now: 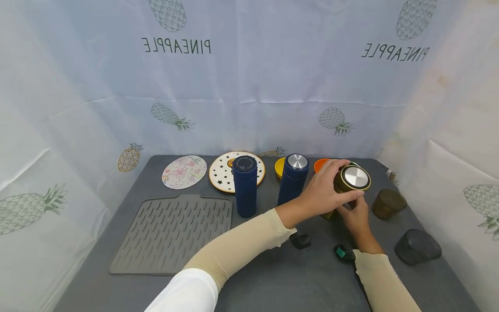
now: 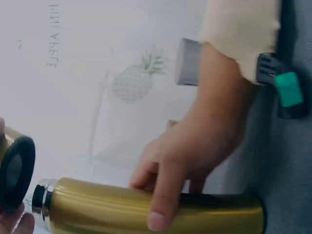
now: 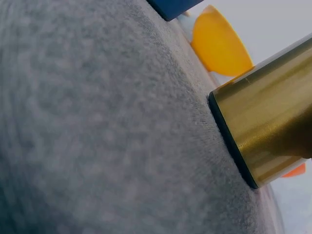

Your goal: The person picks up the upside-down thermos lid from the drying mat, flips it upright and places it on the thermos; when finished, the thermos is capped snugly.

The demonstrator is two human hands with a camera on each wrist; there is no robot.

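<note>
Gold flask [image 1: 343, 190] upright on desk [image 1: 273, 277], far right, beside blue flasks [image 1: 244, 185]. Your left hand [image 1: 325, 190] grips lid [image 1: 354, 177], already off; your right hand [image 1: 356, 216] curls round body. Lift lid straight up, keep body steady.

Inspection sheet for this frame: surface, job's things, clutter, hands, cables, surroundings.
Surface: dark grey table, grey ribbed mat at left.
Job's things: gold flask standing on the table; its lid is off the neck.
Clutter: two blue flasks, two plates, yellow bowl, orange bowl, brown cup, dark cup.
Hands: left hand holds the lid; right hand grips the flask body.
Cables: nothing seen.
Surroundings: pineapple-print cloth on three sides.
</note>
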